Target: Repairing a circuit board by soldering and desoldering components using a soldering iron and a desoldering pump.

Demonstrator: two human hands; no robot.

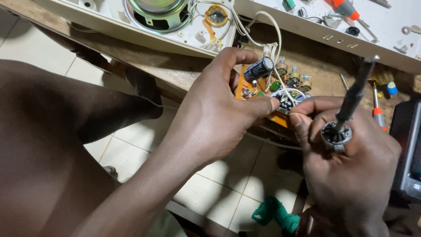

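Pale floor tiles (228, 184) fill the near ground, and a worn wooden workbench (324, 66) runs across the far side. On the bench's far left lies an opened cream plastic casing (131, 30) with a round speaker (160, 12) set in it, white wires (263, 26) trailing from it down toward the hands. A second cream panel (386, 26) at far right carries small screws and an orange-handled screwdriver (346, 8).

At centre, the left hand (215, 114) grips an orange circuit board (274, 90), thumb and forefinger pinched tight on its edge; the board is held off the bench, tilted, crowded with small parts and a black cylindrical capacitor (258, 69). The right hand (351, 166) meets the board from the right, its thumb and forefinger closed on the board's near edge, while its other fingers wrap a dark rod-shaped tool (355, 94) that points up and away. A green object (274, 215) lies low near the floor. Another orange-tipped screwdriver (378, 107) lies on the bench at right, beside a dark device (408, 149).
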